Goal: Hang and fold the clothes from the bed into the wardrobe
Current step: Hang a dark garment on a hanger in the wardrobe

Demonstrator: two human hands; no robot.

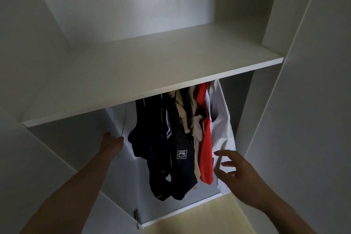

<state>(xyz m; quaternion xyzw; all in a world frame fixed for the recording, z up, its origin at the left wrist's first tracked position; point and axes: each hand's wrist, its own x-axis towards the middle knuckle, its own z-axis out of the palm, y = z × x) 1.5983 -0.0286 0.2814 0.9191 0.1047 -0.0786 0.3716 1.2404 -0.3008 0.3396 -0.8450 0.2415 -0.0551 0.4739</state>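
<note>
Inside the wardrobe (pixel 266 138), beneath its shelf (pixel 152 66), the hanging clothes (pixel 180 138) drop lengthwise; right hand (pixel 235 173), fingers spread, hovers nearest, just right of them; left hand (pixel 112 143) apparently grips a panel edge left of them

free: open gap left of dark navy hanging garments (pixel 152 148), up to white wardrobe side panel (pixel 76 138) | blocked: right half packed with beige (pixel 185 112), red (pixel 206 150), white (pixel 222 125) clothes | overhead: flat white shelf board (pixel 152 74) caps reach | below: pale wooden floor (pixel 218 216) open
</note>
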